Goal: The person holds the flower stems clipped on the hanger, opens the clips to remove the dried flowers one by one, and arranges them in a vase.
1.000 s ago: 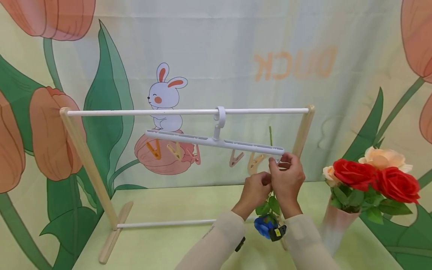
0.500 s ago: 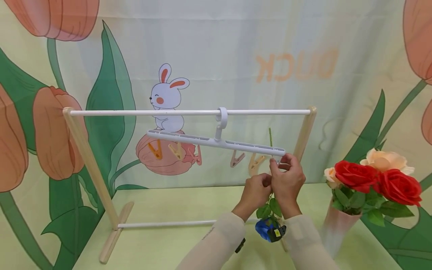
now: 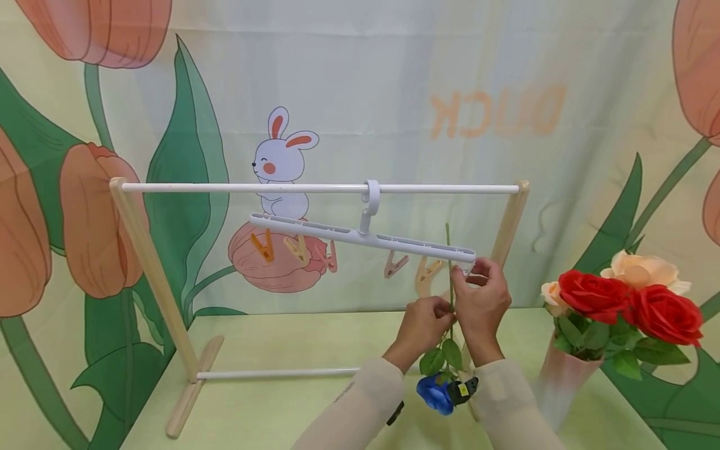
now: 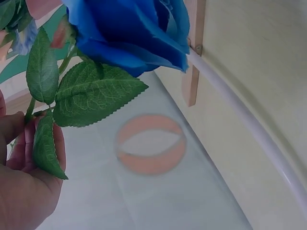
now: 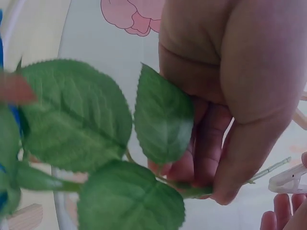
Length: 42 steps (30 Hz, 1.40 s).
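Observation:
A blue artificial rose (image 3: 433,394) hangs head down, its green stem (image 3: 449,250) running up past a white clip hanger (image 3: 360,236). My left hand (image 3: 443,310) pinches the stem just above the leaves (image 3: 441,356). My right hand (image 3: 469,273) pinches the white clip (image 3: 462,270) at the hanger's low right end, right beside the stem. In the left wrist view the rose bloom (image 4: 129,33) and leaves (image 4: 91,98) hang over my left hand (image 4: 24,163). The right wrist view shows the left hand (image 5: 225,105) holding the stem and the white clip (image 5: 288,178).
The hanger hooks over the white top rod (image 3: 253,187) of a wooden-legged rack (image 3: 146,269) and tilts down to the right, with several coloured clips (image 3: 261,245) under it. A pink vase (image 3: 562,375) of red and peach roses (image 3: 619,294) stands at the right.
The rose and its stem have dropped a little, with my left hand lowering slightly. My right hand stays at the end clip.

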Available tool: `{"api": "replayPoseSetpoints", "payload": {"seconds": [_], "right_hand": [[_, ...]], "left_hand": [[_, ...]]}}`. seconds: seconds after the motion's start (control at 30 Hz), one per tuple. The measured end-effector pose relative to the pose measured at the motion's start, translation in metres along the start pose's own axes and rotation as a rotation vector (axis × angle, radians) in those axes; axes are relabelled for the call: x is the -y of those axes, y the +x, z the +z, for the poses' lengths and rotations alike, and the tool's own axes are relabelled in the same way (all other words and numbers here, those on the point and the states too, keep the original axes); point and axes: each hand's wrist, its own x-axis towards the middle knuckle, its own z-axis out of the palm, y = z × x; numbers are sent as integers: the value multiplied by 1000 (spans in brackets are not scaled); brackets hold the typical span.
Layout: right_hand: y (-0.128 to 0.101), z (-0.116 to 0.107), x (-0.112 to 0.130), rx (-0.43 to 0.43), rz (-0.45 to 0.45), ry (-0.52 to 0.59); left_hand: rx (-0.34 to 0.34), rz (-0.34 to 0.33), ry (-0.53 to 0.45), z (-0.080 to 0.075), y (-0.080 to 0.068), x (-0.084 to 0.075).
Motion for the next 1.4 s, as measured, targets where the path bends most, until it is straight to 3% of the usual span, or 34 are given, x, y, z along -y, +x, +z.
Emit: {"api": "replayPoseSetpoints", "payload": {"seconds": [0.43, 0.8, 0.97, 1.2, 1.4], "right_hand": [[-2, -4, 2, 35, 38, 12], [-14, -15, -4, 103, -8, -26], [-26, -22, -10, 160, -109, -92], [-43, -25, -20, 236, -369, -170], [-53, -22, -23, 298, -517, -213]], "left_hand": [[107, 49, 76, -22, -23, 12], [147, 80, 247, -44, -42, 23], [145, 105, 330, -55, -48, 29], [125, 138, 463, -65, -54, 31], [129, 128, 522, -70, -59, 32]]}}
